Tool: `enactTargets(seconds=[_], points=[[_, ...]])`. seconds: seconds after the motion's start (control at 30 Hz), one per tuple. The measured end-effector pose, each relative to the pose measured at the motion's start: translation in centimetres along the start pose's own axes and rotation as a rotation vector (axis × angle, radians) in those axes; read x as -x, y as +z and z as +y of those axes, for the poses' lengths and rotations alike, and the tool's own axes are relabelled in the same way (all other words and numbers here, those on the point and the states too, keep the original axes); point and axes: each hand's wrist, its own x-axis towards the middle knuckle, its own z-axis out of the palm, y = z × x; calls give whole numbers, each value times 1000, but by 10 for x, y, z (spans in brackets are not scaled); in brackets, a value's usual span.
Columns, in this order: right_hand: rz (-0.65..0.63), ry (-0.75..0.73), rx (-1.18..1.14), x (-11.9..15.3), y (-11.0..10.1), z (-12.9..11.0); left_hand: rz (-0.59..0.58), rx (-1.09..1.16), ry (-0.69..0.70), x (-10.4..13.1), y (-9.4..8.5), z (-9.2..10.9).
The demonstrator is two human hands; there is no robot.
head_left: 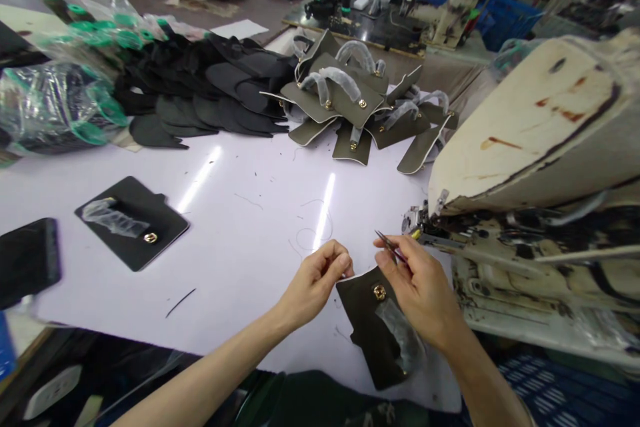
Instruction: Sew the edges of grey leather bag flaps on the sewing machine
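An olive-brown bag panel (pixel 364 323) lies on the white table in front of me, with a gold fitting and a plastic-wrapped handle (pixel 399 328) on it. My left hand (pixel 320 280) is closed in a pinch at the panel's upper left corner. Whatever sits between those fingertips is too small to make out. In my right hand (pixel 423 287) is a pair of thread snips (pixel 386 240), its pointed blades directed up and left. That hand also rests over the panel's upper right part and hides it.
A sewing machine (pixel 530 113) stands close on the right. Olive panels with wrapped handles (pixel 340 90) and black cut pieces (pixel 215 97) are heaped at the back. A darker panel (pixel 133 223), a phone (pixel 30 260) and bagged thread spools (pixel 60 107) lie to the left.
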Motion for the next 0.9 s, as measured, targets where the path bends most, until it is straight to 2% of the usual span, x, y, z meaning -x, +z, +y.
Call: enactTargets(seconds=[0.07, 0.13, 0.27, 0.5, 0.9], points=[[0, 8, 205, 0, -12, -11, 71, -43, 30, 5, 5, 2], [-52, 5, 372, 0, -20, -20, 136, -87, 67, 10, 9, 4], [-161, -79, 577, -2, -26, -34, 223, -186, 147, 16, 16, 2], [-254, -135, 689, -10, -22, -51, 270, -268, 280, 20, 22, 0], [-384, -114, 715, -26, -21, -58, 284, -279, 319, 19, 23, -2]])
